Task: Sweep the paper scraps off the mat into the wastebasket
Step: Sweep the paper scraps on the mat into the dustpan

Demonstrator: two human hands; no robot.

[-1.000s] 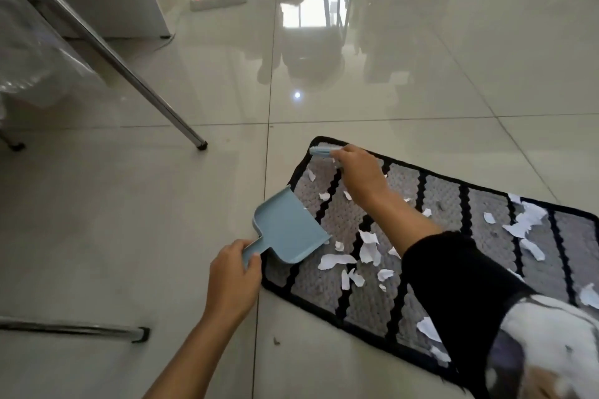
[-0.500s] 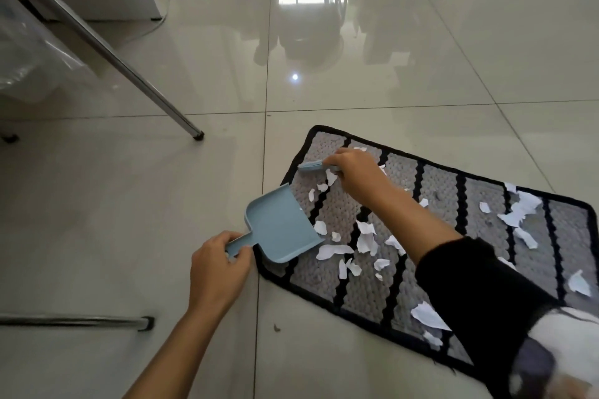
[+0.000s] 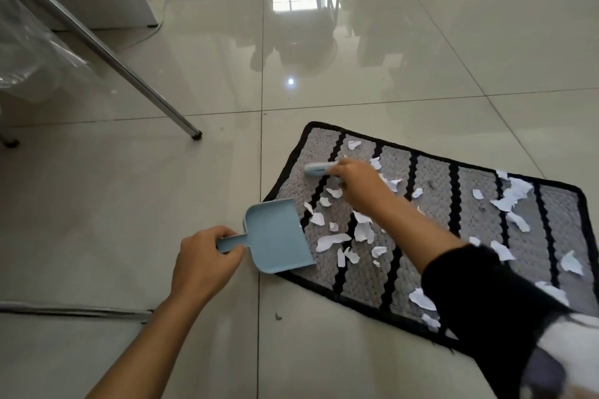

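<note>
two hands were at work. the left hand (image 3: 207, 264) was curled round the short flat handle of a small pale-blue plastic dustpan (image 3: 275, 235), thumb on top, so it was grasping the tool. the pan lay low with its open lip over the near-left edge of the grey chenille mat with black stripes and black border (image 3: 431, 210), mouth facing the litter; judged: held there as the catch point for the sweep. the right hand (image 3: 356, 186) was clenched about a small pale-blue hand brush (image 3: 317, 168), of which only the handle end showed past the knuckles, pointing left. bristles were hidden under the hand; whether they touched the pile could not be told. the hand sat beyond the nearest cluster, seen from the pan; judged: placed so a stroke would draw pieces toward the lip.

white torn paper scraps (image 3: 334, 241): a loose group lay on the mat just beside the pan mouth, more lay scattered toward the right end and along the near edge. none visible off the mat.

containers: the dustpan's tray showed bare blue, no scrap inside. no wastebasket was identifiable; a clear plastic sheet or bag (image 3: 35, 52) hung at the far left behind a slanted chrome metal leg (image 3: 129, 71), purpose uncertain. judged: task at an early stage.
</note>
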